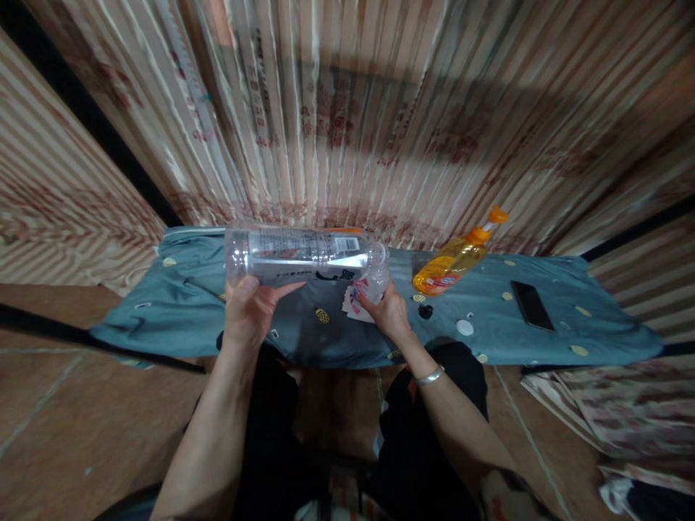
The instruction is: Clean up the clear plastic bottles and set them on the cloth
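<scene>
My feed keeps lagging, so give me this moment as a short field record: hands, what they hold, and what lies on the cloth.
left hand: grips the base end of a clear plastic bottle, held sideways
right hand: at the bottle's neck end, over a small printed paper
surface: blue-grey cloth
on cloth: orange pump bottle lying down, black phone, white cap, small black cap

1. Both arms are showing bare from the elbow down, with no sleeves in view.
2. The right wrist is wearing a thin silver bangle (pixel 428 375), plain and smooth, sitting just behind the right hand (pixel 388 312).
3. The left hand (pixel 250 312) is wearing no ring, watch or glove.
4. The legs are wearing black trousers (pixel 428 427), loose and dark, with no markings.
</scene>
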`<state>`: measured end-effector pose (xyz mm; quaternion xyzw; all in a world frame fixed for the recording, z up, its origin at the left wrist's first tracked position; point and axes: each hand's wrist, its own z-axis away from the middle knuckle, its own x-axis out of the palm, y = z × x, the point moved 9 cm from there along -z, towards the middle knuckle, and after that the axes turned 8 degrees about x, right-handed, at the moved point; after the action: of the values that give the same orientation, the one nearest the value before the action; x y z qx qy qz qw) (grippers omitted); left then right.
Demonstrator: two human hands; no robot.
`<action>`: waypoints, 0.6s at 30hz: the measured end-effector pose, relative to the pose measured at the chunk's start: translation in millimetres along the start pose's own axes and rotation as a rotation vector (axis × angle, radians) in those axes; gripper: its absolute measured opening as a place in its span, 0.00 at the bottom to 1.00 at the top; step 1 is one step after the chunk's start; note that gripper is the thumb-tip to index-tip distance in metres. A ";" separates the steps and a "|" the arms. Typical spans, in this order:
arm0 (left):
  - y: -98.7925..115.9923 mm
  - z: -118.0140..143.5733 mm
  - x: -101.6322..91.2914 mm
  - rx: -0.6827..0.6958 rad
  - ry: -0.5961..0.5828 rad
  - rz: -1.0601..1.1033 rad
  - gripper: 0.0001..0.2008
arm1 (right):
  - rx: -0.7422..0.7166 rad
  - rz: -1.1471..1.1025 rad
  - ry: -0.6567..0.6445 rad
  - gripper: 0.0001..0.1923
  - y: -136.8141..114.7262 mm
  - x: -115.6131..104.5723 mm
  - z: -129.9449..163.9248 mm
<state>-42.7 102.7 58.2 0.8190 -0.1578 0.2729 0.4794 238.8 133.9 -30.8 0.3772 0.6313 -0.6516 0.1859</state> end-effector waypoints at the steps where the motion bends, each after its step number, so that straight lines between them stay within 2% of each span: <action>1: -0.5 0.0 0.0 -0.003 -0.008 -0.008 0.42 | 0.000 -0.002 0.002 0.36 -0.5 -0.4 0.2; 7: -3.8 0.4 -4.2 -0.002 0.017 0.029 0.36 | 0.013 0.014 -0.008 0.37 -1.9 -1.3 1.8; 18: -12.3 3.4 -12.5 -0.101 0.067 0.018 0.28 | -0.007 0.010 -0.001 0.35 -3.8 -1.0 2.3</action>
<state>-45.3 105.7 40.7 0.7827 -0.1626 0.2964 0.5226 236.1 132.0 -27.6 0.3792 0.6315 -0.6488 0.1909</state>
